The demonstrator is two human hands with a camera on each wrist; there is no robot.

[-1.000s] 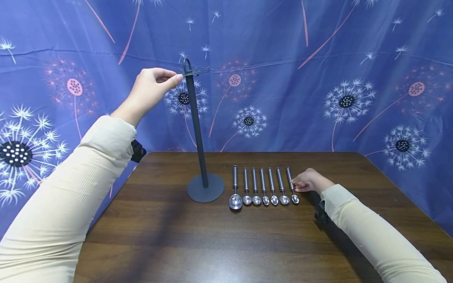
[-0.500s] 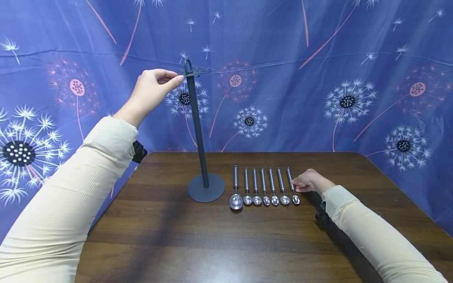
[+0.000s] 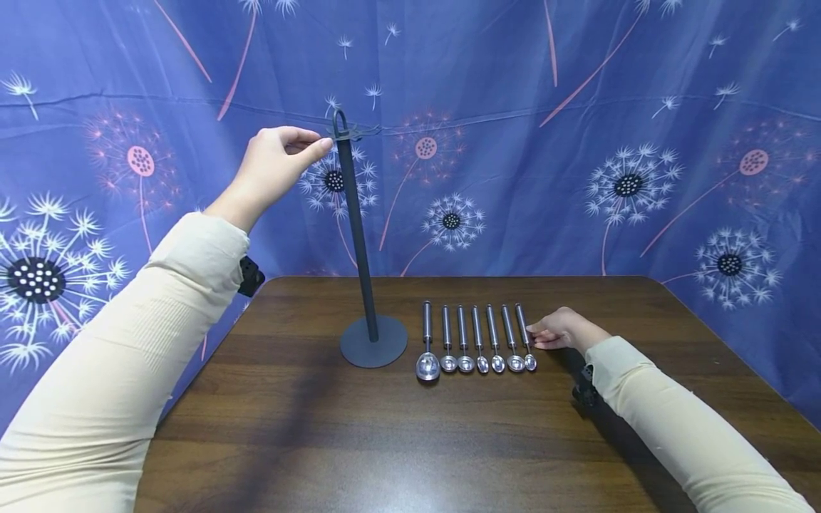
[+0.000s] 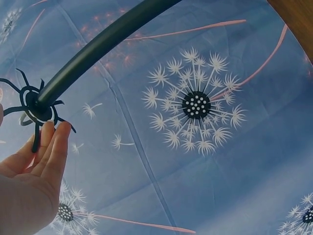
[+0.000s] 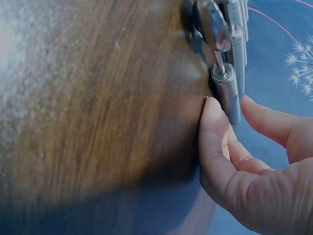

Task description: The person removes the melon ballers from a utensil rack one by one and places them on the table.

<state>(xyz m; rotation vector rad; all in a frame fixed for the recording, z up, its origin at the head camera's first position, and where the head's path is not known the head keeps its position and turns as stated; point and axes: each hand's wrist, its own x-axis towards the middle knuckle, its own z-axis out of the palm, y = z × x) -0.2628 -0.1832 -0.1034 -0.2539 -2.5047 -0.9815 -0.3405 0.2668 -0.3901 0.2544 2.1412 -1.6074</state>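
Observation:
High up in the head view, my left hand (image 3: pixel 272 167) pinches a hook at the top of a dark metal stand (image 3: pixel 356 235). The left wrist view shows the ring of curved hooks (image 4: pixel 38 105) close to those fingertips. On the table, my right hand (image 3: pixel 564 329) is at the handle of the rightmost metal spoon (image 3: pixel 524 331). In the right wrist view, the thumb and fingers (image 5: pixel 213 115) lie on either side of the spoon's handle (image 5: pixel 226 88). The spoon lies with its bowl towards me.
Several more metal spoons (image 3: pixel 492 331) lie in a row to the left, handles pointing away. A bigger spoon (image 3: pixel 427 365) ends the row near the stand's round base (image 3: pixel 359 353). Behind the wooden table (image 3: pixel 410 442) hangs a blue dandelion-print cloth (image 3: pixel 545 178).
The rightmost spoon has shifted slightly left, closer to its neighbour, with my right hand at its handle. My left hand stays at the top of the stand.

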